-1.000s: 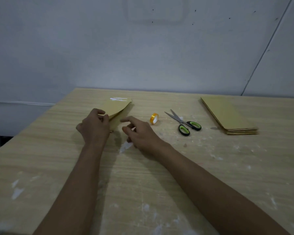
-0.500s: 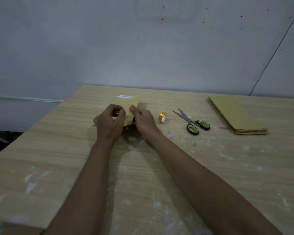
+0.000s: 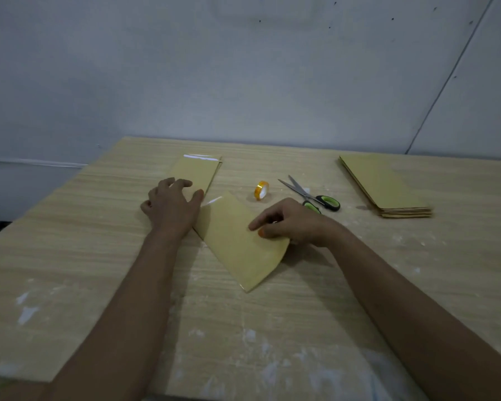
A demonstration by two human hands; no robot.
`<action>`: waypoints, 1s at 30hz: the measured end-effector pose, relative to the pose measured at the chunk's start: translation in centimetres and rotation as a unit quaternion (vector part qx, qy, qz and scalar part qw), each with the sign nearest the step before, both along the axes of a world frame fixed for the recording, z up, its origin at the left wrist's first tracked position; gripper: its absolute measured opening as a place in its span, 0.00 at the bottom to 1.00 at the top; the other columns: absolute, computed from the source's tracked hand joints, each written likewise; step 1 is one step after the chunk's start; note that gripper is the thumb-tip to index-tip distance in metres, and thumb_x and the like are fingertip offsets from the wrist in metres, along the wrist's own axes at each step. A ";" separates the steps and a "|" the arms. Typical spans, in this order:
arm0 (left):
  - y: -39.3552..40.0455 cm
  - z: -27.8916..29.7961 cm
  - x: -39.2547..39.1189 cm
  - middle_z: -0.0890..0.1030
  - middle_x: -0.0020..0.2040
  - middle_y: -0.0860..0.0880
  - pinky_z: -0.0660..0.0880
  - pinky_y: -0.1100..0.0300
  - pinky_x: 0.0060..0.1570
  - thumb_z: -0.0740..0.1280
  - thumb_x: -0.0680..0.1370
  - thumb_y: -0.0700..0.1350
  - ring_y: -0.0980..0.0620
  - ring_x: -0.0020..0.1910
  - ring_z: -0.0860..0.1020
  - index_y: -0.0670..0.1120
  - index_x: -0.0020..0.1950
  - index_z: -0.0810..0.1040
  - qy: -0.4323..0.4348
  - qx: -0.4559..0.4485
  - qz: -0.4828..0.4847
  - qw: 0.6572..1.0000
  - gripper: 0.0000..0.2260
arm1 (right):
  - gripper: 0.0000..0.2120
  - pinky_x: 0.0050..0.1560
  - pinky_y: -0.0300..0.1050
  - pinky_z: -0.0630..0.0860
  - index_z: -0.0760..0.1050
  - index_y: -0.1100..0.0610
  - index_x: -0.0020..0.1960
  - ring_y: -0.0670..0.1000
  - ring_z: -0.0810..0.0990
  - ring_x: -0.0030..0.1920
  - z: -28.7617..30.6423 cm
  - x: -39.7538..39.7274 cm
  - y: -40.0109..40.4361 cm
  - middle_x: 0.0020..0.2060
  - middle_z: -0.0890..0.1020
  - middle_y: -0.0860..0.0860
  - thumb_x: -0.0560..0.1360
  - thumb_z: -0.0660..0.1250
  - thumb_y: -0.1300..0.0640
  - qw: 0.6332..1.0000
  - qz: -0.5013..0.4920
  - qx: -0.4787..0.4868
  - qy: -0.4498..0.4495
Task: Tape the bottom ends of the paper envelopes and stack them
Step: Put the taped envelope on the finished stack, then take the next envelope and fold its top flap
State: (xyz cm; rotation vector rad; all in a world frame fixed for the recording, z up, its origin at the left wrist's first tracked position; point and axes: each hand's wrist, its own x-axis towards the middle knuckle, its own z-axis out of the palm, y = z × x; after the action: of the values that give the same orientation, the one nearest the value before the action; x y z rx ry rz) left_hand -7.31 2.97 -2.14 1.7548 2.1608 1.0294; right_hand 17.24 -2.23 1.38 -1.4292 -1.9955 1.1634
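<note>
Loose envelope (image 3: 237, 244) flat on tabletop (image 3: 70, 241), centre, long axis diagonal: far end with shiny tape strip points up-left, near end points down-right toward the person. Right hand (image 3: 289, 224) pinches its right edge, thumb on top, fingers curled; underside of grip hidden. Left hand (image 3: 172, 206) spread and relaxed, resting on near end of taped envelope stack (image 3: 198, 172), long axis running away from the person, tape glare at far end. Untaped pile (image 3: 383, 186) far right. Tape roll (image 3: 261, 190) and scissors (image 3: 313, 195) between. Stack count hard to make out.
</note>
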 end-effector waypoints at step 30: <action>-1.5 -0.4 4.5 0.83 0.39 0.51 0.70 0.59 0.40 0.72 0.77 0.50 0.54 0.40 0.78 0.50 0.42 0.83 -0.182 -0.004 -0.200 0.963 0.06 | 0.19 0.47 0.38 0.78 0.81 0.55 0.59 0.46 0.83 0.50 0.3 6.7 -1.4 0.48 0.85 0.46 0.73 0.69 0.72 0.985 0.018 -0.081 0.149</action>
State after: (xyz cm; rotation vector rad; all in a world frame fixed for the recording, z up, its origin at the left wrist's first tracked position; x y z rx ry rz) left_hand -2.78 1.47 -2.54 1.7343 1.5135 1.1206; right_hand 23.97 -3.66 1.71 -1.2119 -1.7606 1.4893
